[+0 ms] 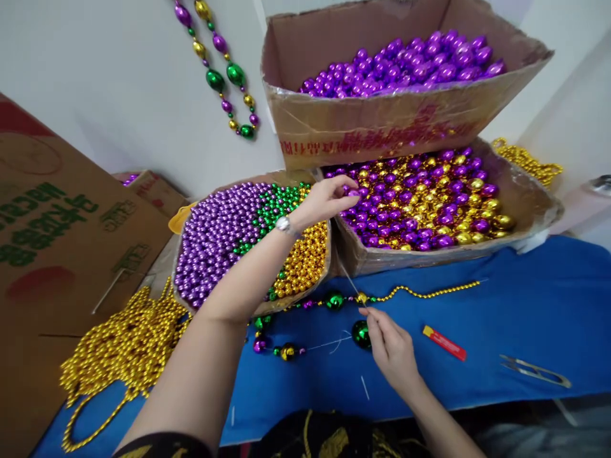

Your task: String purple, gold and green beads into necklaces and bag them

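Blue cloth worktop [525,305], smooth and matte, beneath both hands.

Upper corrugated carton [382,121], well above the left hand: creased brown card with red print, heaped with glossy purple oval beads.

Lower carton [525,203], directly under the left hand's fingertips: mixed purple and gold oval beads [429,197], metallic sheen, larger than those in the neighbouring tray.

Shallow card tray [248,235], beneath the left forearm: small round beads in purple, green and gold patches.

Heap of gold bead chain [124,343], far left of the left arm, fine round links in loose coils.

Left hand [329,198], metal watch at the wrist, fingertips pinched on a purple bead [353,192] at the near edge of the lower carton.

Right hand [391,350], low on the cloth, thumb and forefinger closed on a thin needle or wire [351,280] that slants up toward the lower carton. Just beside its fingers: a part-strung strand [334,300] with large green ovals, a small gold round bead, and a trailing gold bead chain.

Right of the right hand: a slim red lighter [443,342], then small metal thread snips [534,370], further off.

Hung on the white wall, well above the left hand: a finished necklace [224,70] of purple, gold and green ovals.
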`<state>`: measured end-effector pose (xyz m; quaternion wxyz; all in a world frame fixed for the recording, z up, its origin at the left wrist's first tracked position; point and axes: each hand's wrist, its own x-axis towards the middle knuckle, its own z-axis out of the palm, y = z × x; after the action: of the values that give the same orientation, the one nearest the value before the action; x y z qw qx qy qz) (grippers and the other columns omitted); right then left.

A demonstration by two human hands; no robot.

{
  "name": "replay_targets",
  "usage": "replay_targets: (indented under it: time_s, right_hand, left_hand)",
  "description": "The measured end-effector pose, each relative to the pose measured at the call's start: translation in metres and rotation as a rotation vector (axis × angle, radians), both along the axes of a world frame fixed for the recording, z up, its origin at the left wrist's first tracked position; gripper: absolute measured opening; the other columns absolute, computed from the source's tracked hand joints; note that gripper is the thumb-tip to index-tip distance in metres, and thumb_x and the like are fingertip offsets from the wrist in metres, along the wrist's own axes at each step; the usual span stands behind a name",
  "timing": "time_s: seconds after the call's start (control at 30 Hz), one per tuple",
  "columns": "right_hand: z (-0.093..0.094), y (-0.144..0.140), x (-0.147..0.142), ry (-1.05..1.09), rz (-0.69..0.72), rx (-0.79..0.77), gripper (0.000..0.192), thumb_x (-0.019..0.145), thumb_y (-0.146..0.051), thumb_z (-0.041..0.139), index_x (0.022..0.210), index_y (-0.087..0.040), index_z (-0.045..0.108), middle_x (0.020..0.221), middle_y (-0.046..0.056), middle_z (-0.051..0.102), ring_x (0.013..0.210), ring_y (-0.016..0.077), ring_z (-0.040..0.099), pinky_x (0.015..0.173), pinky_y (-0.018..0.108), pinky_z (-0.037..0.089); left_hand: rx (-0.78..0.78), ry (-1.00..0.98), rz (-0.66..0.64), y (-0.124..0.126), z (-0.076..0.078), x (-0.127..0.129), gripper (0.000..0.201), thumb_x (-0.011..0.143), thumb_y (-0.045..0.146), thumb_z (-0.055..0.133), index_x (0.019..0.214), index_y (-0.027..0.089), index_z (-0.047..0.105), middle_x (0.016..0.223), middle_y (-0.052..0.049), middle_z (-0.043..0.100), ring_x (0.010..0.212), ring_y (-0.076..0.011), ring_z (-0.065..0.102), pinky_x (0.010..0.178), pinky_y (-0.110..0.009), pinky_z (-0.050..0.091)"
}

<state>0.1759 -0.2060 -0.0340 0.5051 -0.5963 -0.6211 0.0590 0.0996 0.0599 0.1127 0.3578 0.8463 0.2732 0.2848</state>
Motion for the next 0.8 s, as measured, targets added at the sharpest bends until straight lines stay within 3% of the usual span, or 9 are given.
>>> replay_targets:
  time_s: [0.07, 0.13, 0.2, 0.27, 0.37, 0.47, 0.8]
  right_hand:
    - [0.001, 0.002, -0.002, -0.031, -0.011, 0.025, 0.024, 0.097, -0.017, 0.045, 0.11, -0.019, 0.065, 0.099, 0.006, 0.075, 0.089, 0.0161, 0.073, 0.079, 0.025, 0.06]
    - [0.003, 0.005, -0.004, -0.067, -0.005, 0.048, 0.023, 0.096, -0.015, 0.047, 0.111, -0.018, 0.065, 0.1, 0.006, 0.075, 0.09, 0.016, 0.073, 0.08, 0.025, 0.059]
    - [0.004, 0.007, -0.007, -0.107, 0.011, 0.063, 0.023, 0.094, -0.013, 0.049, 0.111, -0.017, 0.065, 0.101, 0.007, 0.075, 0.09, 0.0157, 0.073, 0.081, 0.025, 0.059]
    - [0.003, 0.009, -0.011, -0.144, 0.026, 0.07, 0.023, 0.094, -0.012, 0.05, 0.112, -0.016, 0.064, 0.101, 0.007, 0.075, 0.089, 0.0157, 0.073, 0.081, 0.025, 0.059]
    - [0.001, 0.01, -0.016, -0.184, 0.04, 0.066, 0.026, 0.094, -0.013, 0.05, 0.115, -0.017, 0.064, 0.102, 0.007, 0.075, 0.089, 0.0159, 0.073, 0.081, 0.026, 0.059]
    - [-0.002, 0.009, -0.018, -0.201, 0.046, 0.056, 0.027, 0.094, -0.014, 0.05, 0.116, -0.018, 0.064, 0.102, 0.006, 0.075, 0.088, 0.0162, 0.073, 0.08, 0.026, 0.059]
    - [-0.005, 0.006, -0.018, -0.22, 0.062, 0.046, 0.028, 0.094, -0.015, 0.049, 0.118, -0.019, 0.064, 0.103, 0.006, 0.075, 0.088, 0.0168, 0.073, 0.08, 0.028, 0.059]
  left_hand:
    - [-0.434, -0.293, -0.005, -0.029, -0.009, -0.031, 0.028, 0.083, 0.04, 0.063, 0.099, 0.017, 0.064, 0.08, -0.005, 0.067, 0.073, -0.0157, 0.065, 0.066, -0.027, 0.045]
    - [-0.811, -0.458, 0.027, -0.058, -0.024, -0.057, 0.03, 0.086, 0.045, 0.058, 0.092, 0.016, 0.063, 0.078, -0.006, 0.067, 0.071, -0.0154, 0.066, 0.062, -0.026, 0.046]
    - [-1.07, -0.547, 0.081, -0.08, -0.042, -0.075, 0.033, 0.087, 0.048, 0.057, 0.087, 0.015, 0.064, 0.075, -0.006, 0.068, 0.071, -0.0157, 0.067, 0.064, -0.026, 0.049]
    - [-1.219, -0.605, 0.134, -0.093, -0.057, -0.086, 0.035, 0.088, 0.048, 0.056, 0.084, 0.015, 0.065, 0.074, -0.006, 0.068, 0.072, -0.0158, 0.067, 0.066, -0.026, 0.05]
    - [-1.326, -0.664, 0.168, -0.103, -0.068, -0.096, 0.036, 0.09, 0.048, 0.055, 0.082, 0.014, 0.065, 0.074, -0.007, 0.069, 0.071, -0.0155, 0.067, 0.067, -0.026, 0.052]
    - [-1.368, -0.712, 0.178, -0.107, -0.068, -0.1, 0.038, 0.093, 0.047, 0.051, 0.083, 0.013, 0.065, 0.074, -0.008, 0.069, 0.07, -0.0151, 0.067, 0.067, -0.026, 0.053]
    - [-1.329, -0.733, 0.182, -0.116, -0.07, -0.105, 0.04, 0.095, 0.048, 0.048, 0.089, 0.013, 0.066, 0.08, -0.01, 0.071, 0.076, -0.0173, 0.07, 0.072, -0.028, 0.055]
